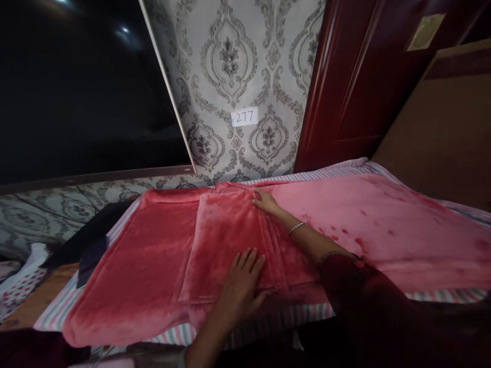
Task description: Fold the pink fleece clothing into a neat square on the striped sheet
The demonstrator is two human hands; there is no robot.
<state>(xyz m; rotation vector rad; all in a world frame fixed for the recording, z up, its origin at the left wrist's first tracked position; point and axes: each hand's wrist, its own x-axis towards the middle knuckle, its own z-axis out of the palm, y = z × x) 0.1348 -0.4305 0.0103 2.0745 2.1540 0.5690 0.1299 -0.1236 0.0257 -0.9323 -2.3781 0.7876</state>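
Note:
A plush red-pink blanket [130, 255] lies spread along a surface, with a folded section [226, 230] stacked in its middle. My left hand [241, 283] rests flat on the near part of this folded section, its fingers stretched out. At the section's far right corner, my right hand [267, 202] has its thumb and fingers closed on the blanket's edge; some of the fingers are hidden. A bracelet [297, 228] circles the right wrist. Under the blanket, a striped cloth [174, 335] shows along the edges.
Behind the blanket stands a patterned wall with a paper label [244, 117] reading 277. A large dark television screen [84, 92] is at upper left. A red wooden door [345, 87] and a brown cardboard panel [445, 122] stand at right. Dotted cloth [23, 286] lies far left.

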